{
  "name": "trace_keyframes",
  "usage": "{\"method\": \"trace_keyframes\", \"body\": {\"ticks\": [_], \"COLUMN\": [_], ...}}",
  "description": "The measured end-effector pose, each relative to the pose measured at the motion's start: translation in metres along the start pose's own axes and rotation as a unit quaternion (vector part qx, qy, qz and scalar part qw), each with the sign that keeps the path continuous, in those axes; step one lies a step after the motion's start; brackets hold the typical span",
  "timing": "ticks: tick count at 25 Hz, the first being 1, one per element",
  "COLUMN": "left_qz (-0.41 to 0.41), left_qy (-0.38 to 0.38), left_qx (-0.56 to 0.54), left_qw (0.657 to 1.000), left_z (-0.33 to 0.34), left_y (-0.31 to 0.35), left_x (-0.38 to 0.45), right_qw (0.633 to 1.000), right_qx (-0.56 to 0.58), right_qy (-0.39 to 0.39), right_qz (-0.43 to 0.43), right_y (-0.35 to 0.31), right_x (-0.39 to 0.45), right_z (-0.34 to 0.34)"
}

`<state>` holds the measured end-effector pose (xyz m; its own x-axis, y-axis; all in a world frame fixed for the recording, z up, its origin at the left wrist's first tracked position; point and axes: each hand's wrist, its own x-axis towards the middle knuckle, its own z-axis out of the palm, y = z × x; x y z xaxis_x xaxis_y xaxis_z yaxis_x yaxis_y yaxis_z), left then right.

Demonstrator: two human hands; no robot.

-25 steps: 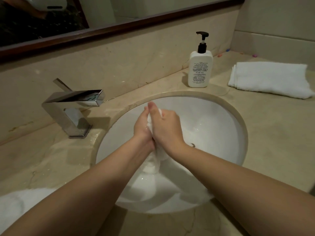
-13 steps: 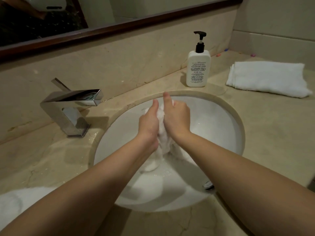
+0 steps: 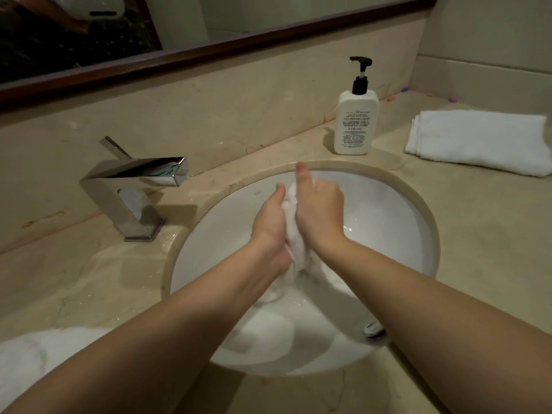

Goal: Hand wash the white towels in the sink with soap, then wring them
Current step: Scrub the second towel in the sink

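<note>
Both hands over the basin, palms turned toward each other, a bunched wet white towel [image 3: 291, 225] squeezed between them. Left hand [image 3: 268, 222] closed round the towel's left side, thumb up along the cloth; right hand [image 3: 321, 210] clamped on its right side, index finger pointing up toward the far rim. Each grip narrow and full of cloth — held that way, most likely, so one fold could be rubbed against another. Lower end of the towel left trailing down toward the bottom of the sink [image 3: 397, 222], where drips and suds would fall back into the bowl rather than onto the desk [image 3: 466, 234].

Soap pump bottle [image 3: 357, 124] stood upright just behind the rim on the far side, within easy reach of the right hand. Folded towel [image 3: 478, 143] laid flat and apparently dry farther right, well apart from the basin — probably waiting its turn. Another white cloth [image 3: 38, 360] heaped at the near left edge; wet or dry, impossible to tell. Chrome faucet [image 3: 134, 186] mounted on the left, spout aimed at the bowl, no water seen running. Drain stopper [image 3: 373, 329] visible under the right forearm.

Judged as mid-scrub: soaping stage, wringing not yet begun.
</note>
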<state>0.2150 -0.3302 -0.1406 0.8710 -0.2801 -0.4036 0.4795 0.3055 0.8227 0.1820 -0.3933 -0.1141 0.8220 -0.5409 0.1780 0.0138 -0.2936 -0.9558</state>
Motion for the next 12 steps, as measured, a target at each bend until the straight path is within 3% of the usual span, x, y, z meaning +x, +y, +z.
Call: {"method": "trace_keyframes", "body": {"ticks": [2, 5, 9, 12], "left_qz": [0.005, 0.029, 0.010, 0.037], "left_qy": [-0.009, 0.009, -0.010, -0.003], "left_qx": [0.025, -0.028, 0.028, -0.012], "left_qw": [1.000, 0.999, 1.000, 0.999], "left_z": [0.002, -0.008, -0.004, -0.010], "left_y": [0.000, 0.001, 0.003, 0.004], "left_x": [-0.002, 0.005, 0.002, 0.005], "right_qw": [1.000, 0.998, 0.999, 0.997], "right_qx": [0.006, -0.005, 0.016, 0.012], "right_qy": [0.021, -0.029, 0.032, -0.034], "right_qz": [-0.005, -0.055, 0.001, -0.064], "right_y": [0.002, 0.002, 0.004, 0.003], "right_x": [0.001, -0.017, 0.003, -0.018], "right_z": [-0.003, 0.008, 0.002, 0.010]}}
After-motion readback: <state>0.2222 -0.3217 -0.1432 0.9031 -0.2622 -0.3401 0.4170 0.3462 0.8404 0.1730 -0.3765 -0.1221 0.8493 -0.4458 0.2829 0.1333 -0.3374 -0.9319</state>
